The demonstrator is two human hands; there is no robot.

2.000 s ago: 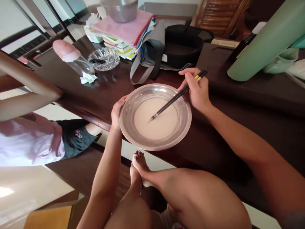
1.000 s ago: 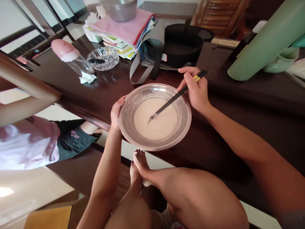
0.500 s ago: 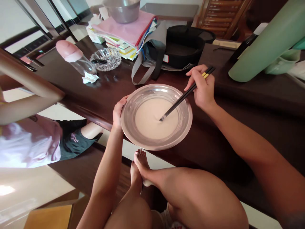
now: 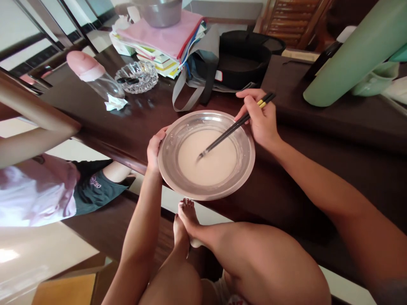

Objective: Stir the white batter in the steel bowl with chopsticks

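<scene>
A wide metal bowl (image 4: pixel 168 173) at the dark table's front edge holds a pale, milky batter (image 4: pixel 213 169). My left hand (image 4: pixel 155 146) grips its left rim, with part of the fingers hidden behind the bowl. Closed round a pair of black chopsticks (image 4: pixel 227 133) with yellow bands, my right hand (image 4: pixel 260 120) is above the bowl's right rim. The chopsticks slant down to the left, and their tips are in the batter left of its middle.
Behind the bowl are a black and grey bag (image 4: pixel 203 67), stacked books (image 4: pixel 162 63) under a pink folder, a glass ashtray (image 4: pixel 140 78) and a pink-topped bottle (image 4: pixel 95 76). A green cylinder (image 4: pixel 343 59) leans at right. Another person's arm (image 4: pixel 38 127) rests on the table at left.
My right hand has moved left, carrying the chopstick tips leftward through the batter. My left hand still holds the bowl's rim. The whole view has shifted slightly.
</scene>
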